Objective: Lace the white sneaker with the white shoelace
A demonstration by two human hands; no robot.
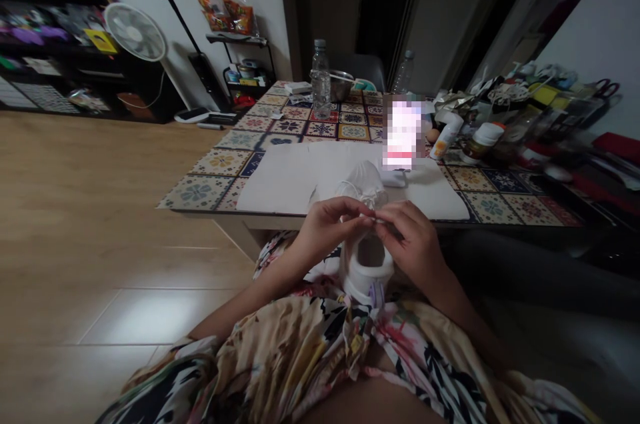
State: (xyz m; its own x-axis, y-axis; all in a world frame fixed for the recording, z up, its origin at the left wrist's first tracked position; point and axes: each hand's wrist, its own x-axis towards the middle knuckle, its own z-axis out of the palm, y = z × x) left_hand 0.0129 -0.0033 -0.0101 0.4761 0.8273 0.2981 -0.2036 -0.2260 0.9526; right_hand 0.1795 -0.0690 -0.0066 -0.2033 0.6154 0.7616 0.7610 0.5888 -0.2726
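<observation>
A low table (210, 179) with a patterned cover stands on a wooden floor (100, 211), a white sheet (285, 177) spread across it. Nearer, a white fabric cup (353, 271) sits propped in the lap of a floral garment (295, 351), freeing both hands. The left hand (325, 231) and right hand (413, 241) meet above it, fingertips pinching something too thin to make out.

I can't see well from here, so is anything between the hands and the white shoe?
Nothing visible is in the way. The left hand and right hand sit directly above the white shoe, right at its top edge, with no other object between them.
</observation>
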